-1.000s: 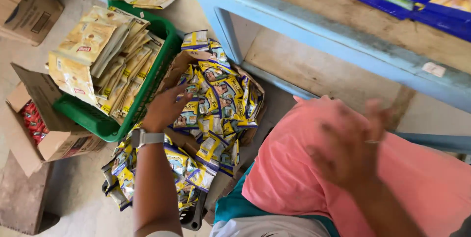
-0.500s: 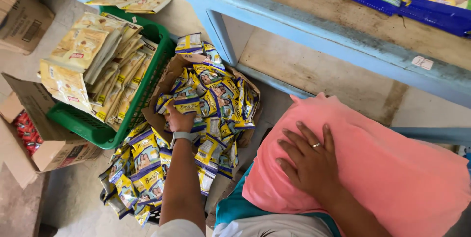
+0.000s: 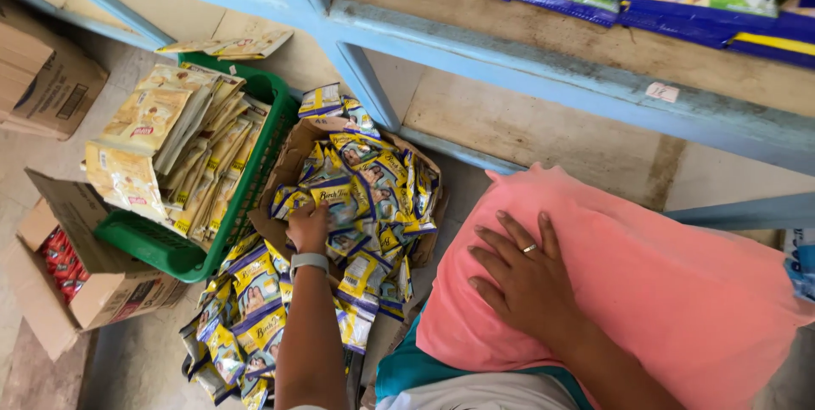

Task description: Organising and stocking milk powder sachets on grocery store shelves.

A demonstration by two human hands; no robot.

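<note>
My left hand point(image 3: 310, 225), with a grey watch at the wrist, reaches down into a heap of yellow and blue sachets point(image 3: 373, 185) piled in a brown cardboard box point(image 3: 293, 151); its fingers close on one of the sachets. More of these sachets point(image 3: 246, 308) spill over the floor beside my forearm. My right hand point(image 3: 526, 278), a ring on one finger, rests flat with spread fingers on a big pink sack point(image 3: 662, 291) in front of me.
A green plastic basket point(image 3: 153, 244) full of pale yellow packets stands at the left. An open carton point(image 3: 81, 283) with red packs sits lower left, another carton point(image 3: 42, 79) upper left. A blue shelf rail point(image 3: 543, 70) crosses above, packets stacked on it.
My left hand has slid across the sachet heap and closed on a sachet. My right hand has come down from the air and now lies flat on the pink sack.
</note>
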